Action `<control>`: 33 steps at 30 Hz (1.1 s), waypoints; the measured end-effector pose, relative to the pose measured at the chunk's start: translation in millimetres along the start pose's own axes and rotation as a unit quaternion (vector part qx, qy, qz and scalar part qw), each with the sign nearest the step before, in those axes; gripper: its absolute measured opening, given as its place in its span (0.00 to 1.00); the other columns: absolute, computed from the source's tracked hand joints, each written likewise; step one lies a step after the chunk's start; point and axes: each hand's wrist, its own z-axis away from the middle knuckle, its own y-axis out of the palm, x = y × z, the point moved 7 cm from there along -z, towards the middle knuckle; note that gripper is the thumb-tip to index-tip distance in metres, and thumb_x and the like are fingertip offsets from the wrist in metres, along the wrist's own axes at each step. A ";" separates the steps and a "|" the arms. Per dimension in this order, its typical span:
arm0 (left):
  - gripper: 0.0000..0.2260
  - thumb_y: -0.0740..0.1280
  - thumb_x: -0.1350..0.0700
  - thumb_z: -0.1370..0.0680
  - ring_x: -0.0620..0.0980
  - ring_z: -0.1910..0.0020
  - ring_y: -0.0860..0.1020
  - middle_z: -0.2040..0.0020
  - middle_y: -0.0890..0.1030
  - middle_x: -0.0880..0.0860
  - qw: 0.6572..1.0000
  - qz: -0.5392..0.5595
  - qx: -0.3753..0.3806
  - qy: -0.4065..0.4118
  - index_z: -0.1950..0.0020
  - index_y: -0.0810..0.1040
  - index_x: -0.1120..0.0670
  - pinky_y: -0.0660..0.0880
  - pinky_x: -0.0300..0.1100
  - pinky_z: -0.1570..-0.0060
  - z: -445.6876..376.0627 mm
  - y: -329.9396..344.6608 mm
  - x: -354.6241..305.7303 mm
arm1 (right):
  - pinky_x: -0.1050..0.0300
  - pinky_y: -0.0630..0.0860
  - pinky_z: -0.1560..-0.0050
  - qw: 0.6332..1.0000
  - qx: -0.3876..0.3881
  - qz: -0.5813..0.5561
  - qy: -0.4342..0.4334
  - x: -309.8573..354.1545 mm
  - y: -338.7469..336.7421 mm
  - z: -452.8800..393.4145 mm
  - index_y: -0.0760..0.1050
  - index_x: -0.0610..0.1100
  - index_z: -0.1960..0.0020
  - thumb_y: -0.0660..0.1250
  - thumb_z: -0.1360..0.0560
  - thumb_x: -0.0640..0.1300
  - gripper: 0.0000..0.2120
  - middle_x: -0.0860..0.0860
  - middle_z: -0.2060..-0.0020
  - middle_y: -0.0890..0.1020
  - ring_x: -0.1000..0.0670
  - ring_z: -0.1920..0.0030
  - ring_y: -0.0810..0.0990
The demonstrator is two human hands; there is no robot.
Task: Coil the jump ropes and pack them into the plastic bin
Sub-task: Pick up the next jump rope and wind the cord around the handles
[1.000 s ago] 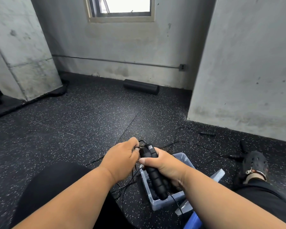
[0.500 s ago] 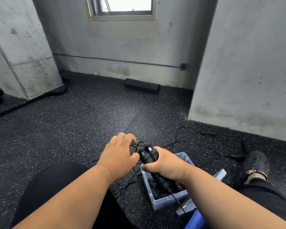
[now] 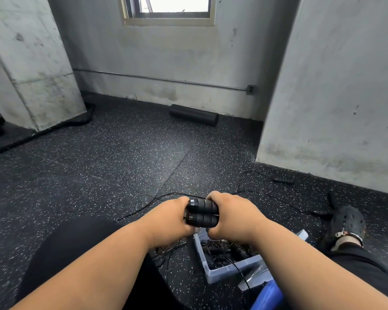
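Two black foam jump rope handles (image 3: 202, 212) lie side by side, held level above the floor. My right hand (image 3: 230, 214) grips their right end and my left hand (image 3: 169, 220) grips their left end, where the thin black cord (image 3: 157, 196) comes out and trails over the floor. Below my right wrist stands the pale plastic bin (image 3: 231, 268), with several coiled black ropes (image 3: 224, 250) inside it. Another rope's handle (image 3: 283, 180) and its cord lie loose on the floor to the right.
A black foam roller (image 3: 193, 114) lies by the far wall. Concrete pillars stand left (image 3: 29, 63) and right (image 3: 334, 90). My right foot in a black clog (image 3: 345, 224) rests beside the bin. A clear lid (image 3: 253, 279) and a blue object (image 3: 267, 296) sit just behind the bin.
The handles have turned from nearly upright to lying level between both hands. My left hand has closed round their cord end. The camera has tilted slightly.
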 end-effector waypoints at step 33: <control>0.13 0.74 0.61 0.27 0.44 0.70 0.74 0.61 0.79 0.50 0.938 0.306 -0.125 -0.100 0.46 0.75 0.53 0.71 0.36 0.70 4.2 -28.4 6.8 | 0.60 0.76 0.38 0.931 -0.098 -0.349 0.049 -7.0 -25.1 -0.3 0.56 0.66 0.23 0.81 0.32 0.53 0.47 0.61 0.36 0.73 0.58 0.39 0.76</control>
